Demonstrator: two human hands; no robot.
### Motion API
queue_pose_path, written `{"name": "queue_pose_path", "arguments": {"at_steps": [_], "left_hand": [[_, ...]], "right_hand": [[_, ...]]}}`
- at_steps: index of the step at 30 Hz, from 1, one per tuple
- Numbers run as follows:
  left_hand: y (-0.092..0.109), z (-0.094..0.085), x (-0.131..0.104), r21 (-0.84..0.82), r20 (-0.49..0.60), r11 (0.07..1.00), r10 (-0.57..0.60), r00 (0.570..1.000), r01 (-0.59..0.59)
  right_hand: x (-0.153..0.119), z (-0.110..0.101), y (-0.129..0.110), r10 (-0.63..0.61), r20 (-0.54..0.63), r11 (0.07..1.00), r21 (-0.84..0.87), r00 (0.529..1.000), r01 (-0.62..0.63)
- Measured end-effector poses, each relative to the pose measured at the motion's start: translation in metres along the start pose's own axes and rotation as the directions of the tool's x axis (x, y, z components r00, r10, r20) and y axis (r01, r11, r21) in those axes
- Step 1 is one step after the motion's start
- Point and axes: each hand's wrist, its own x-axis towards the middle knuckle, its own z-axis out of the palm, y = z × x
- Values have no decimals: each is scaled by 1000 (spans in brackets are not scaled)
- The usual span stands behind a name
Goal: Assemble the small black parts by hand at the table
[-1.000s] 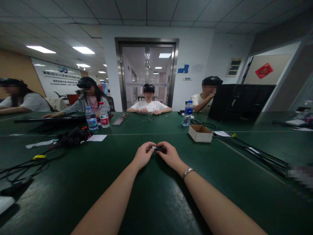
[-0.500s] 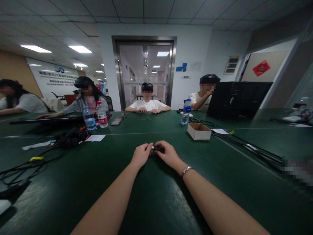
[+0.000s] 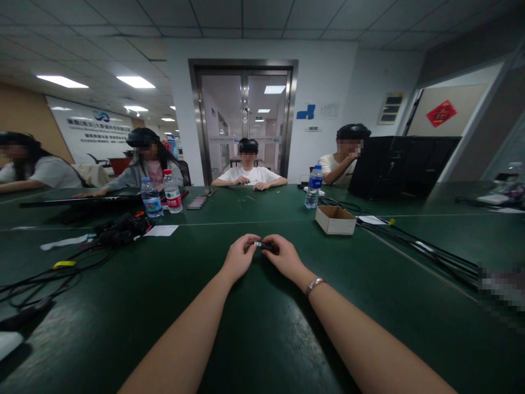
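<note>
Above the green table [image 3: 164, 317], both hands meet at a small dark stick with a silver end [image 3: 258, 244], too small to name surely. My right hand [image 3: 284, 258] grips its black part between thumb and fingers. At the silver end, my left hand [image 3: 239, 257] pinches with thumb and fingertips, partly covering the tip. A metal bracelet [image 3: 315, 285] circles my right wrist.
An open cardboard box [image 3: 335, 223] and a water bottle [image 3: 314, 187] stand ahead to the right. Black cables [image 3: 426, 253] run along the right side. Two bottles [image 3: 172, 192] and a dark strap bundle [image 3: 121, 231] lie left. Several people sit around, one opposite [image 3: 248, 174].
My left fingers have shifted at the silver end, and more of that end shows. Across the table, the person's hand on the left has lifted slightly.
</note>
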Motion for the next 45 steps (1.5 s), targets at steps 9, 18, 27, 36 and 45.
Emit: {"name": "queue_pose_path", "arguments": {"at_steps": [9, 18, 27, 36, 45], "left_hand": [[5, -1, -1, 54, -52, 995, -83, 995, 86], [9, -5, -4, 237, -89, 948, -194, 977, 210], [7, -3, -2, 125, -66, 987, -95, 993, 103], [0, -3, 1, -4, -33, 999, -43, 999, 43], [-2, -2, 1, -118, -43, 990, -79, 996, 73]], "right_hand": [[0, 0, 1, -31, 8, 999, -18, 999, 31], [-1, 0, -1, -54, 42, 998, -26, 998, 55], [-1, 0, -1, -32, 23, 999, -24, 999, 32], [0, 0, 1, -12, 18, 999, -39, 1000, 12], [-1, 0, -1, -2, 33, 999, -53, 999, 3]]}}
